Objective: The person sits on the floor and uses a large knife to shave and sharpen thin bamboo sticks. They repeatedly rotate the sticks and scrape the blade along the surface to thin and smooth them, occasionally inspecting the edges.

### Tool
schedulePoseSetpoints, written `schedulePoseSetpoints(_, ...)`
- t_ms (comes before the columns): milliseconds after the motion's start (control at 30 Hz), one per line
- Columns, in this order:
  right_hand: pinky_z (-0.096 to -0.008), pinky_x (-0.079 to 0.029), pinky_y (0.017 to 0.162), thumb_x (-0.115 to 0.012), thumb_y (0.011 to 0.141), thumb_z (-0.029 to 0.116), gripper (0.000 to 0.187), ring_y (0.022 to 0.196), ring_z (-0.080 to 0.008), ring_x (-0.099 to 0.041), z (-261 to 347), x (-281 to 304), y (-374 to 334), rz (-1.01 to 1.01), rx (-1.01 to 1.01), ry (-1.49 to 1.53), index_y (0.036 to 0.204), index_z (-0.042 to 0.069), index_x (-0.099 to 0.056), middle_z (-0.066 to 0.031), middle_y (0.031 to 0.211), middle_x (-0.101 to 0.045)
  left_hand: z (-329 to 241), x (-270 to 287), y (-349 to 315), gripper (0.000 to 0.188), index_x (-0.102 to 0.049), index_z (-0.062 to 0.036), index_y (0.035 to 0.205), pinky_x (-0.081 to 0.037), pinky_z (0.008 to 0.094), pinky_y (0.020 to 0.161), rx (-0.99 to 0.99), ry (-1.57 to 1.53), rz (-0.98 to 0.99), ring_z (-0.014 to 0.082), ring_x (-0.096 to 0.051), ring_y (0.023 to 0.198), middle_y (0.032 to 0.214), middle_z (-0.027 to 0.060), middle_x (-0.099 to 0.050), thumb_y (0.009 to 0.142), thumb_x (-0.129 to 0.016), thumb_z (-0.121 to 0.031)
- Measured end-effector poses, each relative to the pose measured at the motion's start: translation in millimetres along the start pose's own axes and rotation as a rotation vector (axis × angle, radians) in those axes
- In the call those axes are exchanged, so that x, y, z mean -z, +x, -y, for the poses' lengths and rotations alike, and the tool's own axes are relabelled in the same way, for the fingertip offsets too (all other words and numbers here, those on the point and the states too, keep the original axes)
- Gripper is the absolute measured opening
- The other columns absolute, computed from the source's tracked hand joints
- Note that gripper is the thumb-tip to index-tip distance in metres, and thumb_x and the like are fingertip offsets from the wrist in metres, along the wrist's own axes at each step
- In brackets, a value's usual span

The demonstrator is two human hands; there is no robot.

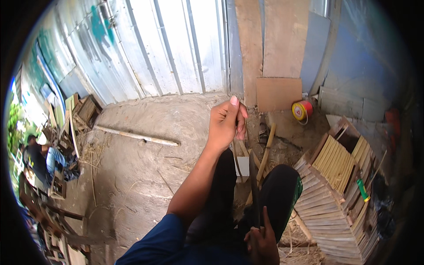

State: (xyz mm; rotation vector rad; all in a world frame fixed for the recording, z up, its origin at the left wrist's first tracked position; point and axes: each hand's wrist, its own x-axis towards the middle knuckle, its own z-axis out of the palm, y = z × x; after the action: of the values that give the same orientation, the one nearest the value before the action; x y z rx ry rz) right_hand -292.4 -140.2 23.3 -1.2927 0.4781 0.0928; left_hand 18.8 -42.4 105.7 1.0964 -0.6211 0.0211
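Head view. The left hand (226, 123) is raised beyond the knees, clenched with the thumb against the fingers. A thin strip (238, 163) hangs below it, between the legs; whether the fingers pinch its upper end cannot be told. The right hand (263, 243) grasps the near end of a long, dark blade (254, 190), index finger extended beside it. The blade points away from the body, just beside the right knee (280, 181).

Caution: a slip of the right hand could bring the blade against the right leg; the likely cause is the narrow clearance at the knee. The trousers offer little apparent protection.

Caution: a stroke carried too far along the strip could reach the left hand. No glove is worn on either hand.

Caution: the strip is slender and curved. Uneven pressure could split it or make it spring aside.

Caution: a pole (266, 150) lies close to the blade, and a slatted stack (322, 221) stands on the floor (145, 115) to the right. A wide swing could strike either one.
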Motion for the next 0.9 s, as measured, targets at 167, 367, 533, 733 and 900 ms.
schedulePoseSetpoints(167, -0.0244, -0.047, 0.057, -0.045, 0.106, 0.016, 0.056, 0.058, -0.0092, -0.053, 10, 0, -10, 0.049, -0.142, -0.196, 0.159, 0.007, -0.030, -0.0060, 0.076, -0.060, 1, -11, 14, 0.053, -0.061, -0.0016, 0.074, -0.032, 0.0247, 0.042, 0.017, 0.347, 0.122, 0.0065, -0.040, 0.040, 0.048, -0.0015, -0.044, 0.110, -0.046, -0.038)
schedulePoseSetpoints(367, -0.0260, -0.047, 0.057, -0.041, 0.108, 0.017, 0.056, 0.057, -0.0102, -0.053, 4, -8, 4, 0.137, -0.012, -0.201, 0.161, 0.011, -0.024, -0.0069, 0.074, -0.058, -4, -8, -1, 0.068, -0.058, -0.0038, 0.073, -0.025, 0.0247, 0.040, 0.150, 0.088, 0.137, 0.0075, -0.030, 0.039, 0.048, -0.0033, -0.034, 0.110, -0.028, -0.053)
schedulePoseSetpoints(533, -0.0274, -0.049, 0.061, -0.043, 0.107, 0.017, 0.056, 0.060, -0.0099, -0.053, -1, -22, 9, 0.163, -0.030, -0.039, 0.161, 0.016, -0.029, -0.0056, 0.075, -0.058, -7, 1, -18, 0.062, -0.049, -0.0090, 0.071, -0.022, 0.0242, 0.040, 0.180, 0.124, -0.037, 0.0075, -0.027, 0.041, 0.052, -0.0035, -0.033, 0.109, -0.031, -0.054)
schedulePoseSetpoints(733, -0.0282, -0.050, 0.060, -0.041, 0.107, 0.015, 0.057, 0.059, -0.0095, -0.053, -6, -38, 17, 0.232, -0.035, -0.083, 0.162, 0.019, -0.027, -0.0049, 0.073, -0.057, -13, 15, -32, 0.063, -0.045, -0.0098, 0.069, -0.022, 0.0264, 0.038, 0.157, -0.290, -0.212, 0.0121, -0.028, 0.038, 0.051, -0.0006, -0.032, 0.108, -0.031, -0.057)
schedulePoseSetpoints(900, -0.0276, -0.050, 0.060, -0.042, 0.107, 0.015, 0.057, 0.059, -0.0092, -0.052, -7, -39, 18, 0.300, -0.024, -0.099, 0.161, 0.021, -0.028, -0.0039, 0.072, -0.056, -15, 23, -40, 0.065, -0.045, -0.0088, 0.067, -0.025, 0.0283, 0.041, 0.093, -0.430, -0.311, 0.0158, -0.031, 0.038, 0.048, 0.0021, -0.033, 0.109, -0.025, -0.054)
